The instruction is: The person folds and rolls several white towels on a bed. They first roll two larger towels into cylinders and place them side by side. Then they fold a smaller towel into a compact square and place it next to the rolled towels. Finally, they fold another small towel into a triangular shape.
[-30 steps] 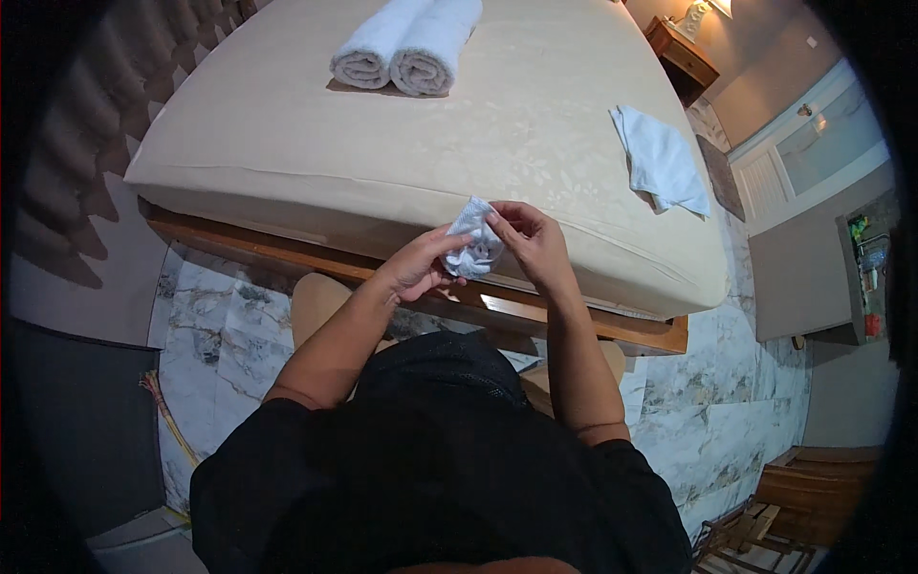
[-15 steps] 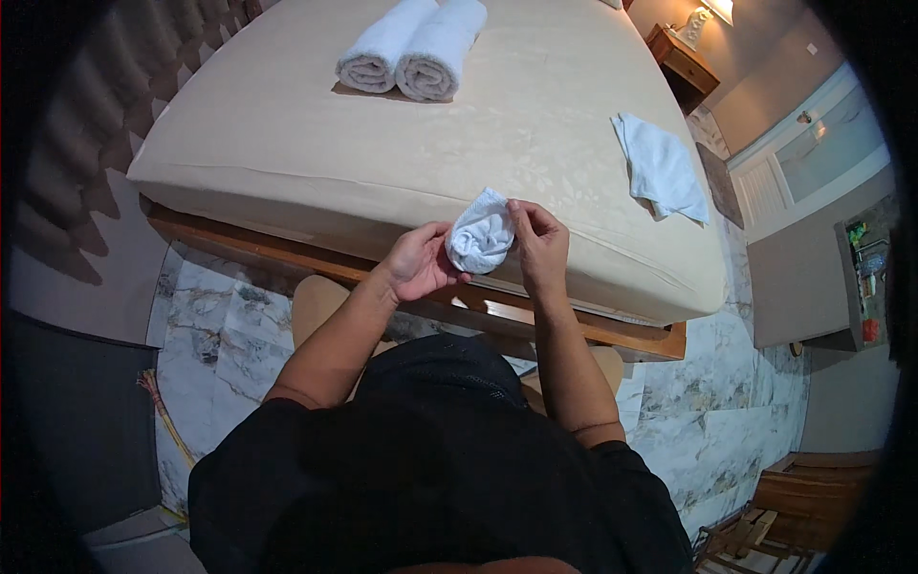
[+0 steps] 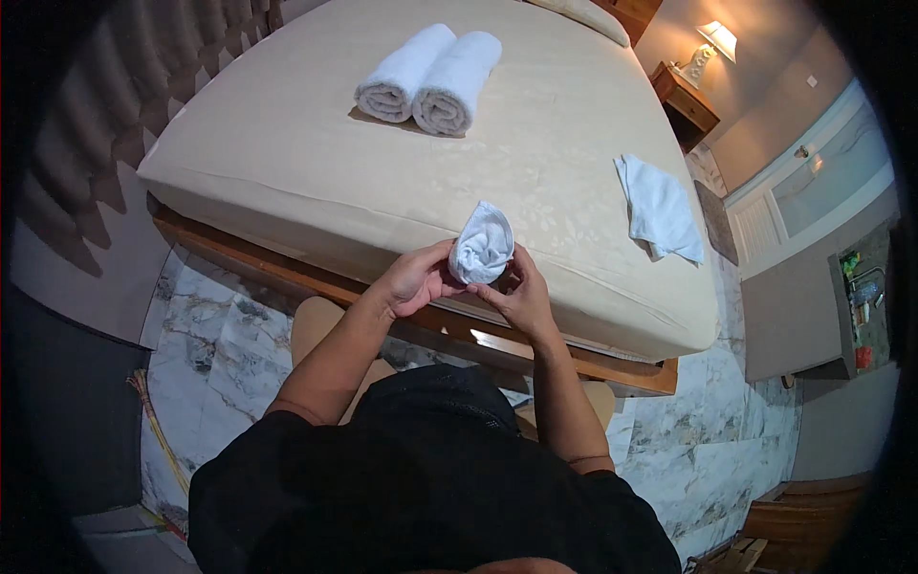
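Note:
A small white towel (image 3: 481, 247), folded into a cup-like shape with a pointed tip, is held between both hands above the near edge of the bed. My left hand (image 3: 421, 277) grips its left side, with fingers reaching underneath. On the other side my right hand (image 3: 516, 295) closes round the lower right, thumb near the base. The tip points up and away from me. Two rolled white towels (image 3: 448, 96) lie side by side farther up the bed. A flat folded white cloth (image 3: 663, 210) rests near the bed's right edge.
The bed (image 3: 316, 163) has a cream fitted sheet and a wooden frame (image 3: 258, 263). At the far right are a nightstand (image 3: 686, 105) and a lit lamp (image 3: 712, 53). A counter (image 3: 865, 297) with small items stands right. A broom (image 3: 161, 430) lies left on marble-patterned floor.
My right hand has moved from the towel's upper edge down to its lower right side. The view has tilted up a little, so things on the bed appear lower.

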{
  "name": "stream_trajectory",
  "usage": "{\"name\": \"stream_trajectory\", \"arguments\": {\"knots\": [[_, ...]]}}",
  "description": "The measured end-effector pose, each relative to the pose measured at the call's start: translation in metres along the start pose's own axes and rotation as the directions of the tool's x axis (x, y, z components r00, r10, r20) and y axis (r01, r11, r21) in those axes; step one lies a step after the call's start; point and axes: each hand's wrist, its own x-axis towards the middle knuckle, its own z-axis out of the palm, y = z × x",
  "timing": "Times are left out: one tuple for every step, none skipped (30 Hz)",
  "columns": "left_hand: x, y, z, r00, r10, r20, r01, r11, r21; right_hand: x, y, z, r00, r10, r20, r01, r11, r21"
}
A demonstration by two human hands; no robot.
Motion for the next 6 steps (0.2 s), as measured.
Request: {"name": "stream_trajectory", "arguments": {"knots": [[0.000, 0.000, -0.004, 1.000, 0.010, 0.012, -0.010, 1.000, 0.020, 0.002, 0.001, 0.000, 0.999, 0.031, 0.005, -0.032, 0.999, 0.025], [0.001, 0.000, -0.007, 1.000, 0.018, 0.023, -0.019, 0.999, 0.042, 0.004, 0.002, 0.000, 0.999, 0.042, 0.012, -0.043, 0.998, 0.037], [0.001, 0.000, -0.009, 1.000, 0.013, 0.002, -0.013, 0.999, 0.047, 0.005, 0.003, 0.001, 0.998, 0.053, 0.020, -0.054, 0.997, 0.048], [0.001, 0.001, -0.011, 1.000, 0.009, -0.020, -0.008, 0.999, 0.051, 0.007, 0.003, 0.001, 0.998, 0.064, 0.027, -0.066, 0.996, 0.059], [0.002, 0.001, -0.012, 0.999, 0.005, -0.039, -0.002, 0.998, 0.057, 0.008, 0.001, 0.001, 0.997, 0.069, 0.030, -0.072, 0.994, 0.085], [0.003, 0.002, -0.014, 0.998, 0.005, -0.069, -0.001, 0.998, 0.058, 0.009, -0.001, 0.002, 0.997, 0.074, 0.034, -0.077, 0.991, 0.110]]}}
